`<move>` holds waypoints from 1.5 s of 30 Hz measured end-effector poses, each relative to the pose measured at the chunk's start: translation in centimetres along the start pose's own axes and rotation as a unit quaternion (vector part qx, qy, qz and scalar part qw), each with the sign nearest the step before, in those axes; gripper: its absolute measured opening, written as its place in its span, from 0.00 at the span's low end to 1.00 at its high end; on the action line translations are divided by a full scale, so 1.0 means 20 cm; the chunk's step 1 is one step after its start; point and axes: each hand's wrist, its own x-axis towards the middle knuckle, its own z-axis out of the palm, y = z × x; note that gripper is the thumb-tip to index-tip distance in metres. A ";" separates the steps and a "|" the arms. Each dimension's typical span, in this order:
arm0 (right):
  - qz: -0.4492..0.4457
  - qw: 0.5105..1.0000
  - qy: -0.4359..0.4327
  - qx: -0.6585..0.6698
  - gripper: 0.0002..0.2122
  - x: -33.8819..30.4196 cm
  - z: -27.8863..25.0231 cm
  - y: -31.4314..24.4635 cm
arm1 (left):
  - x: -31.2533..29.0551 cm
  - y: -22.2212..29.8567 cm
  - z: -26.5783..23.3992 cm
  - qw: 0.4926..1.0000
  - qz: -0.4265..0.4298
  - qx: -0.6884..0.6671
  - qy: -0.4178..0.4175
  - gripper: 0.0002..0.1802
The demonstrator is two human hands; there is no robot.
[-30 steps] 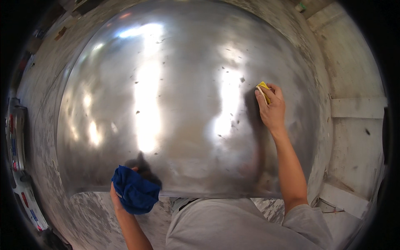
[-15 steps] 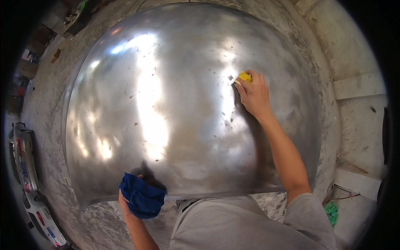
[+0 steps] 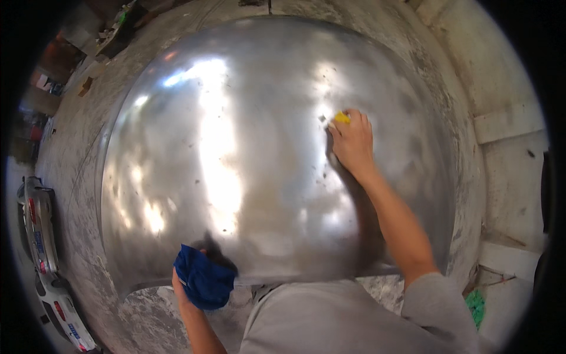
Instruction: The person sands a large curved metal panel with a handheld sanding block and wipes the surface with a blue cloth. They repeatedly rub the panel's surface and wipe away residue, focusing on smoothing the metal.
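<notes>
A large curved bare-metal panel (image 3: 277,194), shaped like a car bonnet, lies in front of me. Small dark specks dot its shiny surface. Over its right half, my right hand (image 3: 354,141) is closed on a small yellow block (image 3: 342,117); a whitish edge shows beside the fingers. Its exact kind is not clear. Near the panel's front left edge, my left hand (image 3: 178,288) grips a bunched dark blue cloth (image 3: 206,280), which covers most of the fingers. The cloth casts a dark reflection on the metal.
White car bumpers (image 3: 59,301) with red lights lie on the floor at the left. Along the right runs a pale wall (image 3: 510,127). Green plastic (image 3: 475,307) lies at the lower right. A brown scrap (image 3: 86,87) and a cluttered bench (image 3: 121,32) are at the far left.
The view has shifted slightly, so the panel sits a little lower in it. My right hand with the yellow block is slightly lower and further left in the picture. Both grips are unchanged.
</notes>
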 end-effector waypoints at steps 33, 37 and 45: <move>0.333 0.888 0.154 0.278 0.16 -0.86 -0.76 0.45 | 0.02 0.06 -0.10 0.990 -0.025 -0.019 -0.138 0.33; 0.308 0.914 0.120 0.234 0.16 -0.95 -0.79 0.42 | 0.03 0.09 -0.12 0.991 -0.019 0.005 -0.132 0.32; 0.294 0.927 0.091 0.212 0.15 -1.08 -0.85 0.36 | 0.04 0.12 -0.14 0.984 -0.024 -0.005 -0.179 0.32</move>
